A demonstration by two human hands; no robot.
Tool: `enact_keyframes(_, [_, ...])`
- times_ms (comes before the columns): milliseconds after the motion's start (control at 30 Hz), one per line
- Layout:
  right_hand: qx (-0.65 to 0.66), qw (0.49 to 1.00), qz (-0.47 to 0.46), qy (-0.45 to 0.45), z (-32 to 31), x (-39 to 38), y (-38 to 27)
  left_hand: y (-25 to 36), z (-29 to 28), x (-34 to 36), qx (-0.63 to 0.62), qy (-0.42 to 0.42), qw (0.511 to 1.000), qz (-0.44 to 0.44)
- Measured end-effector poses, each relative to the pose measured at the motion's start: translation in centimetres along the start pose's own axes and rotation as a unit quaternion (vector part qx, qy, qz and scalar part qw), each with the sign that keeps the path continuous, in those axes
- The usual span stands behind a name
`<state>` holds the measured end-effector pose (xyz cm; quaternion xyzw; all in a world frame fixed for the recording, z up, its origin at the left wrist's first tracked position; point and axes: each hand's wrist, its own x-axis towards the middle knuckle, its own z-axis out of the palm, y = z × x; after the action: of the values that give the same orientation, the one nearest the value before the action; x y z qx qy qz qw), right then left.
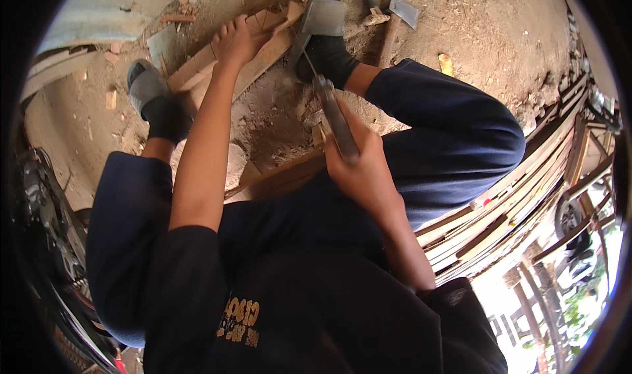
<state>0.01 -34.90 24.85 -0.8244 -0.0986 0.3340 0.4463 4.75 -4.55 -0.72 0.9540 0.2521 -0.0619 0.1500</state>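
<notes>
I am squatting over bare dirt. My left hand (235, 41) reaches forward and grips the edge of a light wooden plank (260, 61) that lies aslant on the ground. My right hand (359, 170) is closed around the grey handle of a tool (334, 114). Its thin metal shaft points up toward the plank's right end, and I cannot make out the tip. My right foot, in a grey sandal (324, 17) over a dark sock, presses on that end of the plank. My left foot's sandal (146, 84) stands on the dirt to the left.
A hatchet (403, 10) and a hammer (370, 8) lie on the dirt beyond my right foot. Stacked long planks (526, 183) run along the right side. Wood scraps and chips litter the ground, and a dark machine (43, 209) sits at the left edge.
</notes>
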Motion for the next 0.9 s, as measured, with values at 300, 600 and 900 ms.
enact_keyframes(300, [-0.021,0.998,-0.065,0.016,-0.9,-0.3,1.3,-0.2,-0.9,0.8,0.047,-0.080,0.995,-0.021])
enact_keyframes(600, [0.010,1.000,-0.001,-0.016,-2.7,-3.9,0.1,0.3,-1.9,0.9,0.065,-0.090,0.991,-0.074])
enact_keyframes(900, [0.046,0.999,0.014,-0.014,-4.3,-6.1,-1.4,0.8,-1.7,0.1,0.047,-0.070,0.995,-0.057])
